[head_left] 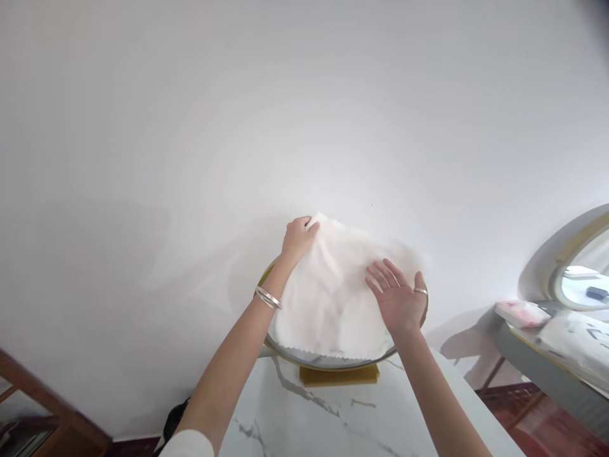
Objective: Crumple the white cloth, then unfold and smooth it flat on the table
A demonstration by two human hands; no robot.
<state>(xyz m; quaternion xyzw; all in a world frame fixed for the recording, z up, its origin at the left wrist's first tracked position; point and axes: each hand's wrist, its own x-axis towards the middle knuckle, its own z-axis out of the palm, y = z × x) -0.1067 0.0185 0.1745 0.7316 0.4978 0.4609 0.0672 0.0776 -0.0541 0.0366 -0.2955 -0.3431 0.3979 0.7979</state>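
A white cloth (328,298) hangs spread over a round gold-rimmed mirror (304,359) that stands on a gold base (339,375) against the wall. My left hand (297,238) is closed on the cloth's top left corner. My right hand (398,298) lies flat on the cloth's right side, fingers spread, a ring on one finger. A silver bangle sits on my left wrist. The cloth hides nearly all of the mirror's glass.
The mirror stands at the back of a white marble table (333,419). A white wall (285,127) fills the view behind. To the right is a second round mirror (583,279) on a grey table (547,371) with a pink packet (521,312). Wooden furniture (42,412) sits lower left.
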